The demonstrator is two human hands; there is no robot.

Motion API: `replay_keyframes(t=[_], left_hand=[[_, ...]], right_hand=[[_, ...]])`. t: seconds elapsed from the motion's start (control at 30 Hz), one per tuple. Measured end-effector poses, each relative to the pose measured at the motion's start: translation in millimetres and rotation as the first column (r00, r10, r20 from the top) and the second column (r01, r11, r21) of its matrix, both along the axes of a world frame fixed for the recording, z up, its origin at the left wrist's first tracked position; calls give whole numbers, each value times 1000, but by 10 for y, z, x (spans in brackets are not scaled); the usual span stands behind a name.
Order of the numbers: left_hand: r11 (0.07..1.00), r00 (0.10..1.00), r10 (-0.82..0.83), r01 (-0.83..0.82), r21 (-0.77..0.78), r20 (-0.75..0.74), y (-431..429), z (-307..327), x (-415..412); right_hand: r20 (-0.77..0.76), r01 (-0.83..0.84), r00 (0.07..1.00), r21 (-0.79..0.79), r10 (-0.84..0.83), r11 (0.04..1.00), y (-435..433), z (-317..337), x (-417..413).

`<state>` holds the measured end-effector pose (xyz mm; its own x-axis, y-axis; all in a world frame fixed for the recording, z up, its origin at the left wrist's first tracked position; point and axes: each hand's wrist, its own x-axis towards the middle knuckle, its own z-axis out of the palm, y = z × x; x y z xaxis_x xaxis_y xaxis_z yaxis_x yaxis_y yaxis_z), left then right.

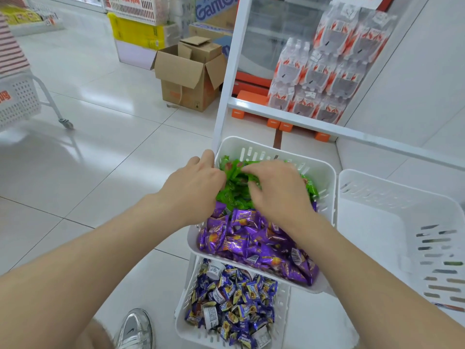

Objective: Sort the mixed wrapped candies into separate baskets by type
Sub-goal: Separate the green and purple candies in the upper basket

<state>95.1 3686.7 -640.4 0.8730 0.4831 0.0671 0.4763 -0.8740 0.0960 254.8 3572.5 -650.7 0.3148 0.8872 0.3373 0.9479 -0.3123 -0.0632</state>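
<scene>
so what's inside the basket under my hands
Green candies at the far end, purple candies nearer. The left hand and right hand cover some green ones; the basket bottom is hidden.

The upper basket (324, 172), the lower basket (182, 326) beneath it and the right basket (372, 222) are all white moulded plastic, smooth with a dull sheen. The green candies (234, 195) sit in crinkly glossy film. The purple candies (251, 238) and blue candies (241, 298) wear shinier, foil-like wrappers that catch the light. The floor (100, 147) is pale glazed tile, glossy enough to mirror the lamps. The far box (181, 71) is matt brown cardboard, the bottle packs (327, 71) are bound in clear plastic wrap, and the near shoe (136, 328) has a metallic silver finish.
</scene>
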Motion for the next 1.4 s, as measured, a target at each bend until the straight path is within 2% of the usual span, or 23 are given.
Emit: replay_keyframes(t=[0.07,0.1,0.17,0.27,0.33,0.43,0.5,0.57,0.77,0.9,0.97,1.03,1.07,1.13,1.2,1.3,1.4], left_hand=[[999,999,-36,35,34,39,-2,30,20],[998,996,-59,58,18,64,-10,49,37],[993,990,-105,110,-53,92,-34,50,82],[977,980,-179,187,-102,83,-150,-40,184],[962,969,-248,249,-113,22,-251,-131,273],[929,921,-352,322,-183,-164,-343,-247,385],[911,875,-388,316,-266,-288,-339,-275,403],[907,857,-392,300,-294,-335,-314,-259,420],[950,922,-294,253,-183,-253,-268,-192,420],[987,970,-157,149,-56,-183,-239,-97,369],[985,985,-163,159,-62,-62,-256,-50,334],[953,970,-235,243,-179,67,-313,-33,326],[921,957,-274,289,-261,94,-365,-24,331],[856,924,-375,377,-354,78,-467,-89,351],[847,888,-460,435,-305,-12,-517,-229,378],[883,854,-470,454,-120,-222,-522,-337,426],[879,850,-459,476,3,-259,-459,-216,430]], right_hand=[[-127,141,984,139,-123,980,-161,106,94],[-171,187,972,141,-162,972,-240,153,124],[-207,185,963,42,-173,982,-379,205,122],[-203,86,972,-147,-115,985,-530,187,20],[-173,85,977,-213,-123,973,-595,194,-17],[-156,133,970,-305,-187,943,-735,170,-113],[-100,133,974,-484,-205,865,-838,103,-237],[-84,116,975,-591,-204,798,-930,46,-322],[-60,102,984,-579,-168,809,-1015,-12,-127],[-63,30,996,-482,-68,876,-1029,-275,-161],[-227,-126,973,-401,35,908,-1012,-305,-186],[-398,-244,912,-339,96,909,-1000,-259,-140],[-397,-248,912,-324,107,913,-1004,-230,-68],[-181,-144,980,-368,81,919,-1035,-131,92],[7,-18,1000,-412,23,911,-1093,-35,184],[-8,-2,1000,-383,-1,924,-1116,-8,206],[-113,-7,993,-353,-36,936,-1098,-59,212]])
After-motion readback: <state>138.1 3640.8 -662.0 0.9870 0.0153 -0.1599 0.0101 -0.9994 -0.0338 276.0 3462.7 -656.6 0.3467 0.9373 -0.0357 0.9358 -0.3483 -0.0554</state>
